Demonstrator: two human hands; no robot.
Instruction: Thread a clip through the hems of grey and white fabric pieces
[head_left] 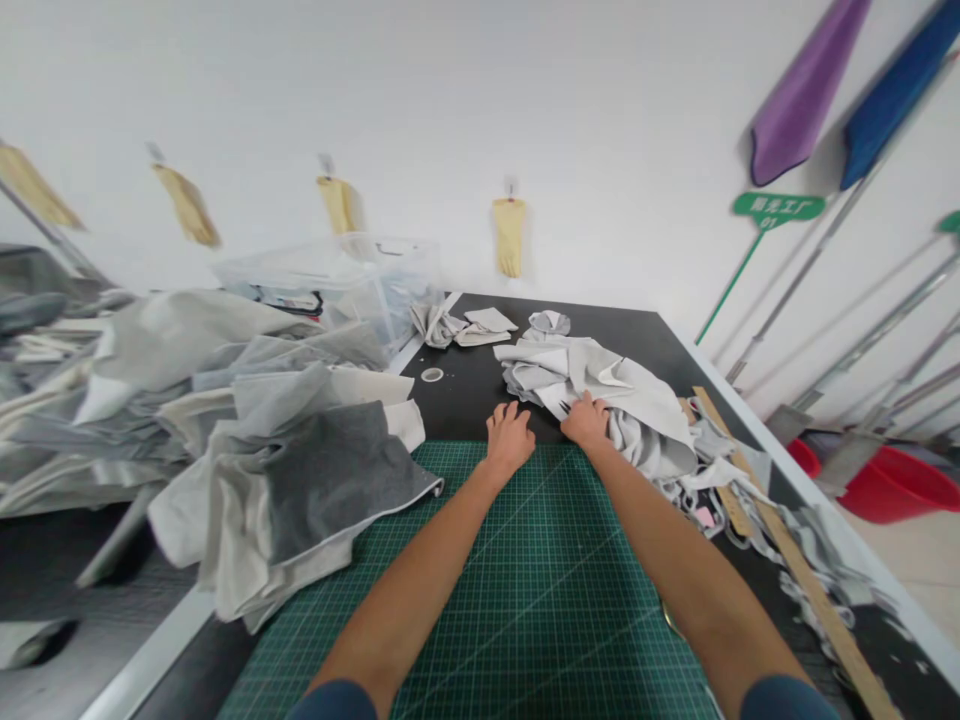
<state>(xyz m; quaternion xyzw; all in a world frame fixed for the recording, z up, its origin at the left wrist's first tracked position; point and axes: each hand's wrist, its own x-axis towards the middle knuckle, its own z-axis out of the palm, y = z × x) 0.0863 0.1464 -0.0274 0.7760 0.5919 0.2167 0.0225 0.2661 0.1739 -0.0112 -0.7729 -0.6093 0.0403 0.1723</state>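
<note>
My left hand (511, 438) hovers or rests at the far edge of the green cutting mat (540, 580), fingers spread and slightly bent, nothing in them. Just to its right, my right hand (586, 419) is at the near left edge of a heap of light grey fabric (630, 385), its fingers closed on the cloth's edge. How much cloth is between the fingers is partly hidden. On the left a large pile of grey and cream fabric pieces (322, 480) overlaps the mat, a dark grey piece on top.
Wooden strips (795, 560) and fabric scraps (720, 490) lie along the right table edge. Smaller folded cloths (487, 325) and a roll of tape (432, 375) sit farther back. A clear plastic bin (405, 290) stands behind the left pile. Red buckets (900, 485) are on the floor at right.
</note>
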